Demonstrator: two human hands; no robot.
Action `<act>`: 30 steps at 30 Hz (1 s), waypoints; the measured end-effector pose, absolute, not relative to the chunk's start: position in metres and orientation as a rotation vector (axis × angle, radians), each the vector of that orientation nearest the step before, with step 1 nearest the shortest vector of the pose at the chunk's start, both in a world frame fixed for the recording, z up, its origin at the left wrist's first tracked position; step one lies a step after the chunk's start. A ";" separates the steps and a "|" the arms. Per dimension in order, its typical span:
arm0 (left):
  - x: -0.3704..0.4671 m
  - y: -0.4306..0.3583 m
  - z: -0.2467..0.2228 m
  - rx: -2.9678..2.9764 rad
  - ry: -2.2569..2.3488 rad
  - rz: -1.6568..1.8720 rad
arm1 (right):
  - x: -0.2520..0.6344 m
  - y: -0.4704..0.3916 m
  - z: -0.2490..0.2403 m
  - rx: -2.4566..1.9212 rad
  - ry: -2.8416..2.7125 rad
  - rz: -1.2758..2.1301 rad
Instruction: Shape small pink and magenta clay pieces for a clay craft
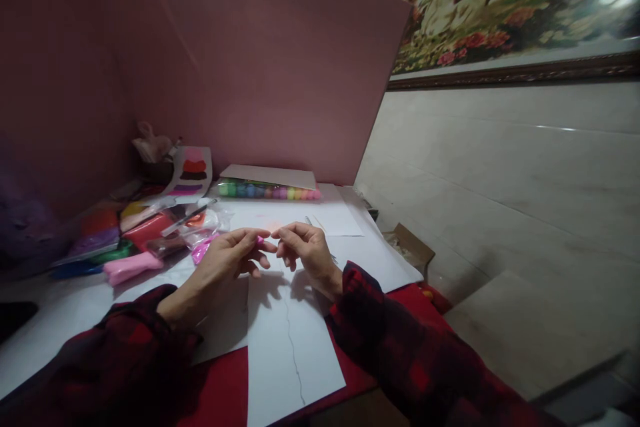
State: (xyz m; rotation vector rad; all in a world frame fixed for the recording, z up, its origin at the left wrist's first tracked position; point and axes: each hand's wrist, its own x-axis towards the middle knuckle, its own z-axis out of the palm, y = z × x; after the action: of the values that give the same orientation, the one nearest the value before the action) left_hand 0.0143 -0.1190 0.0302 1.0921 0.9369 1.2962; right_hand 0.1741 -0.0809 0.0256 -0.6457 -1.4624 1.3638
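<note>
Pink clay bit (260,239) sits pinched in the closed fingertips of the left hand (227,259), above the paper-covered table (300,333); the right hand (305,250), fingers curled, meets it from the right.

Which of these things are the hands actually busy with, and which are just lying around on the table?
In use:
- left hand and right hand, fingertips meeting
- small pink clay piece pinched between them
- white paper sheet beneath the hands

Lying about:
- pink clay lump
- bags of coloured clay
- box of coloured clay balls
- cardboard box beside the table
</note>
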 end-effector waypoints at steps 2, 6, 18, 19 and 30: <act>0.014 -0.119 0.030 1.082 0.936 1.317 | 0.174 -0.081 0.025 -0.621 -1.455 1.436; 0.014 -0.120 0.031 1.093 0.954 1.345 | 0.174 -0.080 0.024 -0.569 -1.460 1.513; 0.015 -0.117 0.027 1.093 1.009 1.346 | 0.174 -0.077 0.022 -0.578 -1.285 1.681; 0.015 -0.116 0.026 1.086 1.016 1.351 | 0.174 -0.078 0.022 -0.566 -1.273 1.692; 0.015 -0.118 0.029 1.082 1.063 1.335 | 0.173 -0.075 0.021 -0.533 -1.228 1.713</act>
State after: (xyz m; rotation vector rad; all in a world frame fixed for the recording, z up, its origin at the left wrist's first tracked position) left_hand 0.0153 -0.1181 0.0286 1.0824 1.0634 1.3350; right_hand 0.1733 -0.0754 0.0210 -0.5332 -1.2281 1.7132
